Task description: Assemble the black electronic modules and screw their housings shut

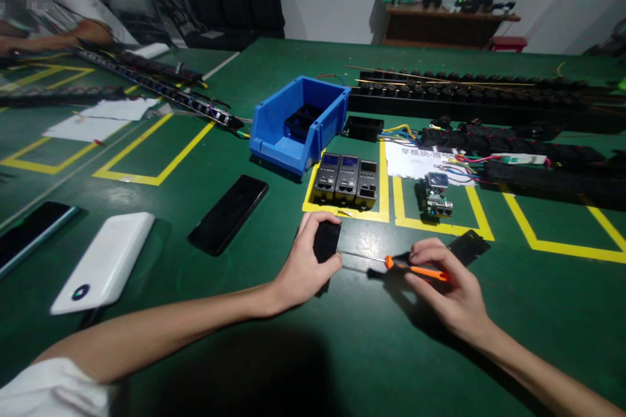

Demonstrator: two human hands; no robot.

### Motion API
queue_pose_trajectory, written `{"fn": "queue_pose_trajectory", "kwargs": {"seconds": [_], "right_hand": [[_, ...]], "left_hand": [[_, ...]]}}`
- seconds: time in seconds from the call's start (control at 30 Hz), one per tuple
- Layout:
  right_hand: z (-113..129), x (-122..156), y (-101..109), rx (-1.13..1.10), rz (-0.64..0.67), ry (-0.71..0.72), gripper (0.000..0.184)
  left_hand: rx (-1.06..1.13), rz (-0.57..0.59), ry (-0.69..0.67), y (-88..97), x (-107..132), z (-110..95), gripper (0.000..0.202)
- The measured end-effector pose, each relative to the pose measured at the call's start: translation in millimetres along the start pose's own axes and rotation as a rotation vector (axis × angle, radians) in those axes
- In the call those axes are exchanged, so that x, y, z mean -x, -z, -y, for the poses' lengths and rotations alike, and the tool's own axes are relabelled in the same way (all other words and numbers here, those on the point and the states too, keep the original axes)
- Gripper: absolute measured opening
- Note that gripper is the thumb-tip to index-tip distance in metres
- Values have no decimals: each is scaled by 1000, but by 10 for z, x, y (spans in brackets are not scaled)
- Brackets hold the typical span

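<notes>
My left hand is closed around a small black module housing, thumb and fingers on opposite sides. In my right hand lies a screwdriver with an orange and black handle. Its thin shaft points left, and the tip is at the housing's right side; whether it touches cannot be made out. Just beyond my right fingers a flat black panel rests on the table. Ahead of my hands three black modules with small screens stand side by side in a yellow-taped square. A bare circuit board sits right of them.
A blue bin holding black parts stands behind the modules. Long black strips with wires cover the back right. A black phone, a white power bank and another phone lie left. A co-worker's arm shows at upper left.
</notes>
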State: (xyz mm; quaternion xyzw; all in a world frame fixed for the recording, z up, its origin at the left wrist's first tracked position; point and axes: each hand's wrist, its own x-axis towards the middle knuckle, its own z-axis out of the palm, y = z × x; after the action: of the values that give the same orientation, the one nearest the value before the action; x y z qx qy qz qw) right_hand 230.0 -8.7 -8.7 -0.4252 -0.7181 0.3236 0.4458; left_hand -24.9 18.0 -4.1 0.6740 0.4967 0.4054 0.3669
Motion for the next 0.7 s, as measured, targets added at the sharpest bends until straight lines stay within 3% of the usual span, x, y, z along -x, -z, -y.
{"fn": "queue_pose_trajectory", "kwargs": {"seconds": [0.1,0.23,0.33,0.47,0.7], "right_hand": [[-3,18,5,56,26,-90,22],[-1,30,18,123,99,-185,12],[-3,25,18,128,63,-119,7],[-12,13,11,92,-19,-14,16],[-14,11,2,61,4,123,19]], "left_hand": [[11,-2,7,0,-6,7,43],[9,-3,6,-3,-5,6,43],[2,-2,5,-3,1,0,43],[-2,4,2,-2,-6,0,44],[-2,12,1,-6,-8,-3,45]]}}
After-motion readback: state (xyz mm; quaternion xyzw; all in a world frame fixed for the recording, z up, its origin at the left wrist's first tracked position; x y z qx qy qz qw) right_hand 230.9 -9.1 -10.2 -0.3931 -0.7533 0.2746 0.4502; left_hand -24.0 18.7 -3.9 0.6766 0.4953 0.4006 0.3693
